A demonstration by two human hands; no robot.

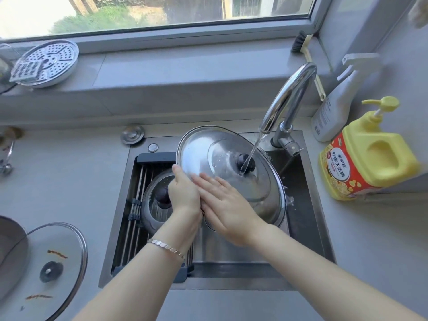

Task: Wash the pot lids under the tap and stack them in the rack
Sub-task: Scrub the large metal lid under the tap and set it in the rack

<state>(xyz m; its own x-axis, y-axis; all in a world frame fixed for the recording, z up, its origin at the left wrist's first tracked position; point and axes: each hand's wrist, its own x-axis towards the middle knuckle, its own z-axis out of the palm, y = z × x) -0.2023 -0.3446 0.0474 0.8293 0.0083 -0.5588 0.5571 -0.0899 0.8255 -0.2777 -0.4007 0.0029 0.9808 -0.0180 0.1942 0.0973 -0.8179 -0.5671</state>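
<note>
Where left grip (184, 193) clamps — lid (201, 149) extends rightward.

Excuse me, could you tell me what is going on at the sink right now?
A person is washing a large steel lid under the running tap. The left hand grips its rim, holding it tilted over the sink, while the right hand lies flat on its top. Water lands at the dark knob. A smaller glass lid lies on the rack, and a streaked lid waits on the counter.
</note>
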